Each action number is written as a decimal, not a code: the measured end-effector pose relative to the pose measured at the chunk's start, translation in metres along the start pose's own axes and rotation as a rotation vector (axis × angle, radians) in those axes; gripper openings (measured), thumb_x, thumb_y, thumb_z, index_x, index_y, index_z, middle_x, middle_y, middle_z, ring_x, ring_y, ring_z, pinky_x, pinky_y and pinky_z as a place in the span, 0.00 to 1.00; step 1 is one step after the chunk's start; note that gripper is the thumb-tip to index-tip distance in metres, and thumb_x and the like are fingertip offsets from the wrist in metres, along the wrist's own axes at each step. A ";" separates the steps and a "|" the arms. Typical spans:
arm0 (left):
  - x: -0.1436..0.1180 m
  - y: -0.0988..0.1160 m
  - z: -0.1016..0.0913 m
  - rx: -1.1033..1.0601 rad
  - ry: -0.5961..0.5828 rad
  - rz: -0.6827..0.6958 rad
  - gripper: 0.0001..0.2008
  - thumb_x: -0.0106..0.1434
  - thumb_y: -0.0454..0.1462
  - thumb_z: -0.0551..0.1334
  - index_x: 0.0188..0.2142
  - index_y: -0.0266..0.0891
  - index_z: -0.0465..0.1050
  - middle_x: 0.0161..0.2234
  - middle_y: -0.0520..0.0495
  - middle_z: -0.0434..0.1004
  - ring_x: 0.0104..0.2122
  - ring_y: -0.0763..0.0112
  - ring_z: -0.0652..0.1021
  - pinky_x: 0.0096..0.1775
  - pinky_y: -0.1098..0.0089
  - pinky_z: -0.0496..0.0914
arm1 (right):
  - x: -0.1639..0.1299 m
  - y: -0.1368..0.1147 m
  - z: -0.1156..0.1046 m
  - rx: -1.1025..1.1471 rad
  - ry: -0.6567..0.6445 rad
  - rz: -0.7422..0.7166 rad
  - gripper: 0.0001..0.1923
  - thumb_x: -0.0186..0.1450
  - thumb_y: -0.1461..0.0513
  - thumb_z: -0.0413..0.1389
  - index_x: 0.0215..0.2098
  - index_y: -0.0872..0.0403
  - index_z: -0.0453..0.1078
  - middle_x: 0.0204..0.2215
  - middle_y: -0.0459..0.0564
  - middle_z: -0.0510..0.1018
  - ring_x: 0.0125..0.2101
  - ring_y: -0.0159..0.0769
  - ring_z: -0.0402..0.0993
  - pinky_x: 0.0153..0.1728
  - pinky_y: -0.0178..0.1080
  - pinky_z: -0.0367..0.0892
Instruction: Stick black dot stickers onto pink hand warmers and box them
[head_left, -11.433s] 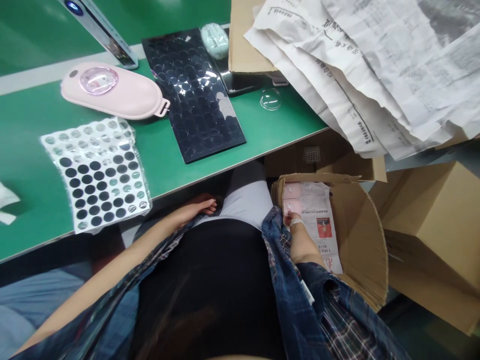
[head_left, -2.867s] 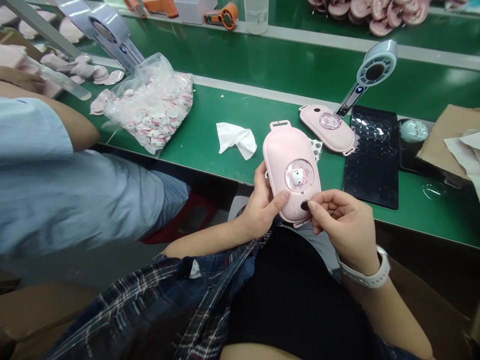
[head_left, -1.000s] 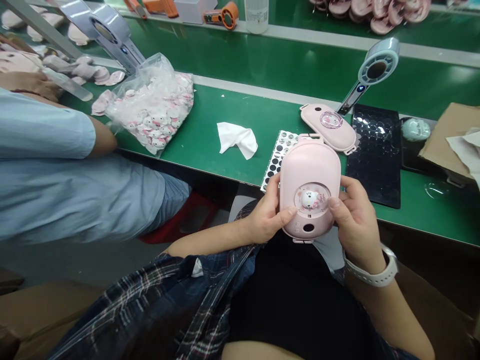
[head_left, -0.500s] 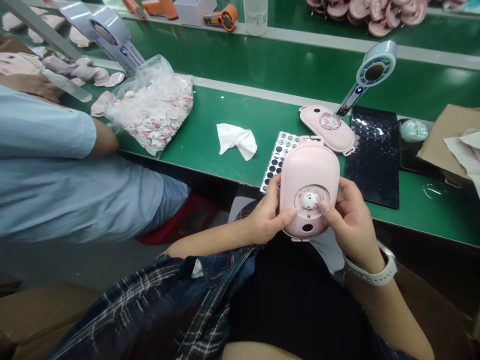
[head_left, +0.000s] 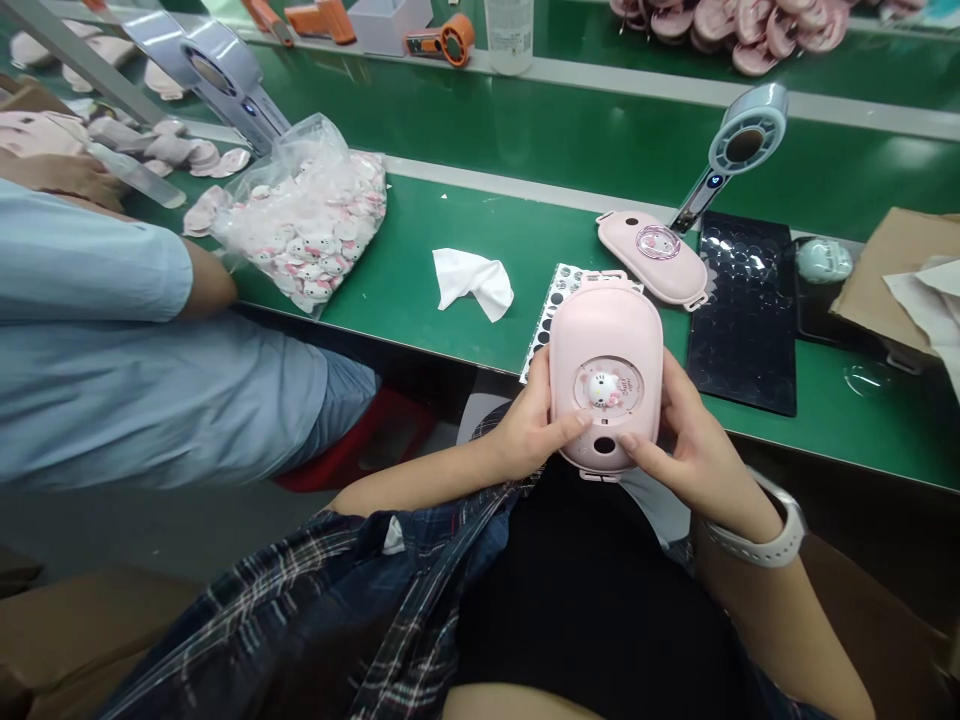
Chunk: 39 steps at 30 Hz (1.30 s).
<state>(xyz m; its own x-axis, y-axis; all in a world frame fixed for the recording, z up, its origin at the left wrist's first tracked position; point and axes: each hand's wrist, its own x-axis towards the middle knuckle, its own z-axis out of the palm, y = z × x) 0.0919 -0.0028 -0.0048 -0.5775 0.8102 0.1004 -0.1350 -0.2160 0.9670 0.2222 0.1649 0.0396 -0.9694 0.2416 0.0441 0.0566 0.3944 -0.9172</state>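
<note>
- Pink plastic is making up the case that both hands are gripping above the lap, just in front of the green table edge.
- No writing is showing clearly enough to read; the only marking is a small white cat figure sitting under a clear round window on the case's face, with a dark oval dot just below it.
- The left hand is clamping the case's left edge, thumb lying across the lower front beside the window.
- The right hand (a white watch on its wrist) is closing on the right edge, thumb tip touching the lower front near the dot.
- A second pink case is lying on the table beyond, next to a black sheet.
- A bag of cat figures and a white cloth are lying further left.
</note>
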 end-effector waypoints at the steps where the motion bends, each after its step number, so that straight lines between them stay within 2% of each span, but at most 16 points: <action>1: 0.000 0.001 0.000 0.006 -0.012 -0.023 0.44 0.62 0.49 0.70 0.67 0.41 0.48 0.65 0.34 0.63 0.65 0.45 0.67 0.66 0.45 0.62 | 0.000 0.000 0.000 0.014 0.006 0.011 0.48 0.68 0.54 0.64 0.78 0.47 0.44 0.74 0.58 0.56 0.71 0.53 0.58 0.68 0.54 0.63; 5: 0.000 0.004 -0.002 0.044 -0.043 -0.056 0.51 0.57 0.47 0.74 0.70 0.41 0.46 0.67 0.32 0.61 0.68 0.42 0.65 0.68 0.44 0.61 | 0.002 0.002 0.001 0.033 0.021 0.029 0.52 0.65 0.53 0.67 0.78 0.48 0.43 0.74 0.58 0.54 0.72 0.54 0.55 0.70 0.56 0.58; 9: 0.002 -0.003 -0.001 -0.069 -0.064 -0.012 0.47 0.62 0.49 0.70 0.71 0.41 0.47 0.69 0.34 0.59 0.70 0.43 0.62 0.70 0.45 0.57 | 0.003 0.003 0.001 0.075 0.024 0.016 0.55 0.64 0.55 0.67 0.78 0.47 0.38 0.74 0.59 0.54 0.67 0.54 0.64 0.66 0.55 0.67; 13: 0.004 -0.010 0.000 -0.177 -0.023 0.001 0.40 0.65 0.49 0.67 0.69 0.42 0.50 0.71 0.37 0.57 0.72 0.46 0.59 0.71 0.46 0.55 | 0.003 0.003 -0.001 0.153 0.020 0.076 0.56 0.64 0.54 0.69 0.78 0.46 0.37 0.64 0.61 0.70 0.58 0.52 0.75 0.55 0.52 0.77; 15: 0.004 -0.010 0.002 -0.183 0.005 -0.008 0.39 0.66 0.48 0.67 0.68 0.44 0.50 0.70 0.37 0.59 0.71 0.48 0.61 0.71 0.48 0.56 | 0.003 0.004 -0.002 0.190 0.033 0.104 0.54 0.65 0.53 0.68 0.78 0.45 0.40 0.60 0.59 0.75 0.54 0.51 0.78 0.52 0.51 0.78; 19: 0.004 -0.004 0.006 -0.194 0.078 0.011 0.37 0.66 0.47 0.69 0.65 0.46 0.50 0.66 0.38 0.66 0.66 0.53 0.69 0.68 0.51 0.63 | 0.003 0.010 -0.001 0.173 0.109 0.122 0.39 0.68 0.50 0.65 0.73 0.44 0.56 0.58 0.56 0.77 0.53 0.49 0.78 0.51 0.49 0.78; 23: 0.002 0.002 0.005 -0.155 0.110 0.005 0.43 0.58 0.45 0.75 0.65 0.45 0.53 0.64 0.37 0.69 0.64 0.51 0.72 0.64 0.51 0.68 | 0.003 0.014 0.000 0.230 0.122 0.152 0.32 0.71 0.48 0.62 0.69 0.43 0.62 0.51 0.54 0.80 0.45 0.46 0.80 0.39 0.43 0.79; 25: 0.001 0.003 0.002 -0.136 0.057 0.003 0.42 0.56 0.45 0.76 0.64 0.42 0.58 0.62 0.35 0.72 0.62 0.49 0.75 0.62 0.51 0.70 | 0.001 0.013 -0.003 0.293 0.118 0.150 0.30 0.72 0.49 0.61 0.69 0.42 0.63 0.45 0.52 0.81 0.40 0.43 0.80 0.34 0.41 0.78; 27: 0.001 0.005 -0.002 -0.113 -0.041 0.013 0.36 0.56 0.45 0.76 0.59 0.37 0.67 0.57 0.34 0.78 0.58 0.47 0.79 0.60 0.50 0.73 | 0.000 0.011 -0.008 0.313 0.148 0.139 0.29 0.71 0.49 0.61 0.68 0.42 0.65 0.40 0.49 0.81 0.34 0.39 0.79 0.29 0.37 0.75; 30: 0.003 0.009 -0.005 -0.037 -0.151 0.030 0.28 0.55 0.46 0.76 0.51 0.35 0.76 0.50 0.35 0.83 0.55 0.45 0.81 0.60 0.49 0.73 | -0.003 0.008 -0.014 0.309 0.237 0.112 0.31 0.68 0.50 0.66 0.67 0.42 0.66 0.33 0.46 0.77 0.25 0.33 0.71 0.20 0.33 0.65; 34: 0.005 0.016 0.000 0.009 -0.207 -0.039 0.28 0.53 0.48 0.76 0.49 0.35 0.80 0.50 0.35 0.84 0.55 0.45 0.81 0.62 0.48 0.72 | -0.004 0.007 -0.016 0.337 0.330 0.068 0.34 0.64 0.51 0.69 0.65 0.44 0.67 0.28 0.43 0.72 0.21 0.32 0.63 0.17 0.33 0.58; 39: 0.006 0.021 0.005 -0.028 -0.251 -0.087 0.31 0.53 0.49 0.76 0.52 0.35 0.80 0.50 0.35 0.84 0.57 0.46 0.80 0.64 0.49 0.71 | -0.004 0.006 -0.014 0.357 0.354 0.055 0.31 0.65 0.51 0.68 0.64 0.45 0.69 0.26 0.43 0.71 0.22 0.32 0.60 0.20 0.35 0.54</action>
<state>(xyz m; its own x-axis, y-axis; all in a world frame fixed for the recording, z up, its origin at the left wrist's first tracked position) 0.0898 -0.0001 0.0171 -0.3457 0.9353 0.0754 -0.2000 -0.1520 0.9679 0.2303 0.1789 0.0390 -0.8234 0.5635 0.0668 -0.0401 0.0596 -0.9974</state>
